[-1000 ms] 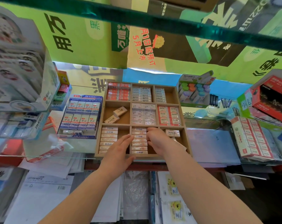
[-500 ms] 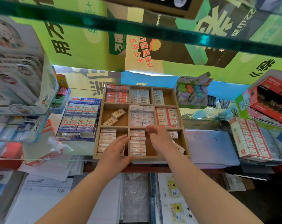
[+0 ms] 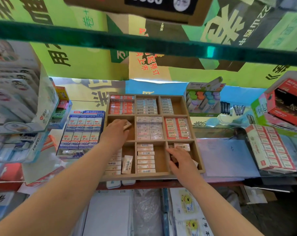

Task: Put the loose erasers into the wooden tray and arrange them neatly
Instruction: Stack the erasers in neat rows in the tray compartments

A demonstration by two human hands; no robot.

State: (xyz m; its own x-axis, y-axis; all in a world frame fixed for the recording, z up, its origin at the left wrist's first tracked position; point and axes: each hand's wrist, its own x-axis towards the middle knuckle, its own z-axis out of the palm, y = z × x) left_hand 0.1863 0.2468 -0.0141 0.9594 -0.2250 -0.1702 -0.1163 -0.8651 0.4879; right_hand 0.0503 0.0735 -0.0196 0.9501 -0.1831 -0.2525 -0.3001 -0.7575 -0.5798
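Observation:
The wooden tray has nine compartments, most holding rows of wrapped erasers. My left hand is inside the middle-left compartment, fingers closed around a loose eraser. My right hand is down in the bottom-right compartment, fingers spread over loose erasers, with one eraser lying just beyond the fingertips; whether the hand grips anything is hidden. A loose eraser stands tilted in the bottom-left compartment beside a stacked column. The bottom-middle compartment holds a neat column.
A blue box of 2B erasers sits left of the tray. A box of red-and-white erasers lies to the right, a highlighter box behind. A green glass shelf edge runs overhead. Papers lie below the counter.
My left hand moved up from the tray's front edge into the middle-left compartment and closed on an eraser. My right hand shifted right from the bottom-middle compartment into the bottom-right one.

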